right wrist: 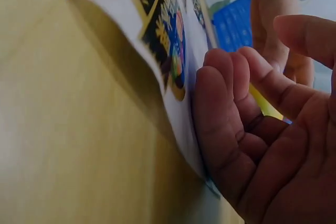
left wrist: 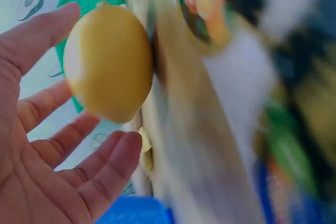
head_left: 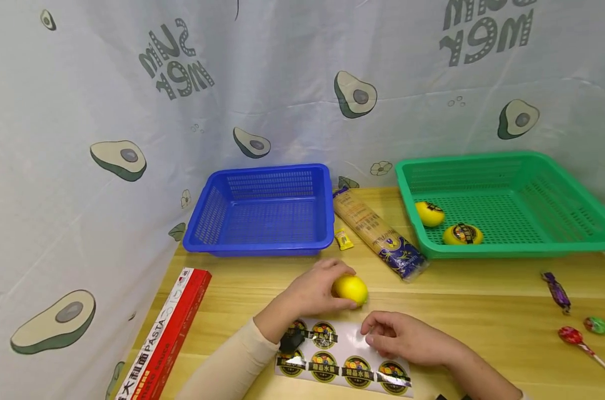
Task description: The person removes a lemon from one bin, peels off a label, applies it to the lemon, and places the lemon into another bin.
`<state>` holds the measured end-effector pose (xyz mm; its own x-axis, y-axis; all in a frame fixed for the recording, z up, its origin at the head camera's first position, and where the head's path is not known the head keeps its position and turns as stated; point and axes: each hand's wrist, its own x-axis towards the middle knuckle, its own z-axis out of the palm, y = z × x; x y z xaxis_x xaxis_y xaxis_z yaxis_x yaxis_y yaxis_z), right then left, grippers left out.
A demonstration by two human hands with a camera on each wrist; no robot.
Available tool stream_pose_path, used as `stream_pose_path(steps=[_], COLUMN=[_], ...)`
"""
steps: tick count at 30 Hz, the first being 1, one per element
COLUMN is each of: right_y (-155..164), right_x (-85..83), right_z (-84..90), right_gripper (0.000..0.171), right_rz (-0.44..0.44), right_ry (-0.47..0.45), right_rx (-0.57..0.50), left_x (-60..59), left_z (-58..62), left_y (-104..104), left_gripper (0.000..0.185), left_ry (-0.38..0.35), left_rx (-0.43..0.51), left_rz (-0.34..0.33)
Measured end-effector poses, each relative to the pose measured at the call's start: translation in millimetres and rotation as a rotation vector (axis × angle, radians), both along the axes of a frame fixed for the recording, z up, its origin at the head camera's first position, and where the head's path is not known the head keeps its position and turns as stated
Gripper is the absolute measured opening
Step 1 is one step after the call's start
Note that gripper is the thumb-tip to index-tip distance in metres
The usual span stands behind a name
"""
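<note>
My left hand point(head_left: 327, 289) cups a plain yellow lemon point(head_left: 350, 289) on the wooden table, just above a sticker sheet point(head_left: 349, 335). The left wrist view shows the lemon point(left wrist: 107, 61) between the thumb and the curled fingers point(left wrist: 105, 177). The right hand point(head_left: 377, 333) rests on the sheet's upper right part. There its curled fingers point(right wrist: 220, 103) touch the printed face of the sticker sheet point(right wrist: 173, 93) and the thumb stays off it. The sheet's edge lifts a little off the table.
A blue basket point(head_left: 257, 244) stands behind the hands and a green basket point(head_left: 507, 247) at the right holds two stickered lemons point(head_left: 429, 214). A pasta packet point(head_left: 377, 233) and a small yellow sachet point(head_left: 343, 239) lie between them. A red pasta box point(head_left: 164, 339) lies left, and wrapped candies point(head_left: 556, 290) lie right.
</note>
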<state>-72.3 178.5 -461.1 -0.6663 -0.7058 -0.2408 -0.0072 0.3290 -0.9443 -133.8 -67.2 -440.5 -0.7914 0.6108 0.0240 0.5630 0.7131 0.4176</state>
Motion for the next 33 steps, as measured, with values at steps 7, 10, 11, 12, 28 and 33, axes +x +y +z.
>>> stream_pose_path(steps=[7,10,11,12,28,33], right_y=[18.4,22.1,21.4,19.7,-20.8,-22.2], right_x=[-1.2,-2.3,-2.6,-3.1,-5.7,-6.3], right_z=[9.3,13.5,14.9,16.2,5.7,4.3], right_gripper=[0.021,0.021,0.022,0.023,0.053,0.049], right_rz=[-0.038,-0.018,-0.009,0.001,0.064,0.038], right_ry=[0.136,0.196,0.218,0.232,0.27,0.286], right_rx=[0.182,0.243,0.256,0.264,0.324,0.317], left_x=[20.4,25.2,27.1,29.4,49.7,49.2], left_z=[13.3,7.5,4.2,0.8,-13.1,-11.8], left_y=[-29.7,-35.8,-35.8,-34.9,-9.0,-9.2], left_gripper=[0.041,0.037,0.039,0.042,0.065,0.063], left_ry=[-0.031,-0.144,-0.167,-0.179,-0.176,-0.17], left_rx=[0.033,0.058,0.046,0.024,-0.186,-0.18], left_rz=[0.033,0.003,-0.01,-0.021,0.039,0.04])
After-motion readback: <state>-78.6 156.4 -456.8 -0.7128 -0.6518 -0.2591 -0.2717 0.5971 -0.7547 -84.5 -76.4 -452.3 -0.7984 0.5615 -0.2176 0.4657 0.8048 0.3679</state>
